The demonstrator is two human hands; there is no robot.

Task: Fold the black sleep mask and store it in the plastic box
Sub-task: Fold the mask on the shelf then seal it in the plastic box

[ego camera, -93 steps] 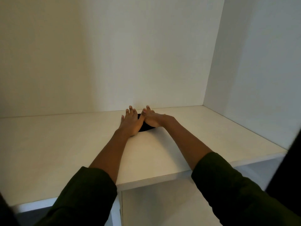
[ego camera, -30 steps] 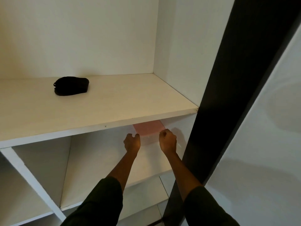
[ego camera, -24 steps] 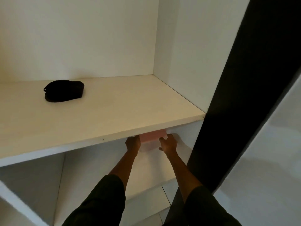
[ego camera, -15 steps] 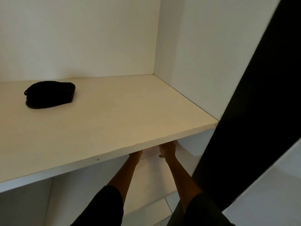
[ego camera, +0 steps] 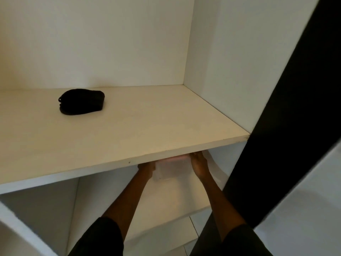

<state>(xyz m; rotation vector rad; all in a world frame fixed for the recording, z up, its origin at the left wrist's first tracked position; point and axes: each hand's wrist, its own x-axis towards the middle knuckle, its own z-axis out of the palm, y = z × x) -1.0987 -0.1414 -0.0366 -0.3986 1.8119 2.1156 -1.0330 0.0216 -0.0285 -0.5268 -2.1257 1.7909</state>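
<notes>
White shelving unit (ego camera: pixel 217 52) with plain back and side panels, wide cream upper shelf (ego camera: pixel 147 126) in soft dim light, lower shelf (ego camera: pixel 166 209) beneath, slanted divider (ego camera: pixel 22 230) at lower left, dark upright panel (ego camera: pixel 287 108) at right

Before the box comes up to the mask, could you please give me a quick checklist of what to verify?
1. Black folded sleep mask lies on the white upper shelf: ok.
2. Left hand grips the translucent plastic box: ok.
3. Right hand grips its other side: ok.
4. Box clear of the shelf edge: not ok, partly under it.
5. Lid open: cannot tell.
</notes>
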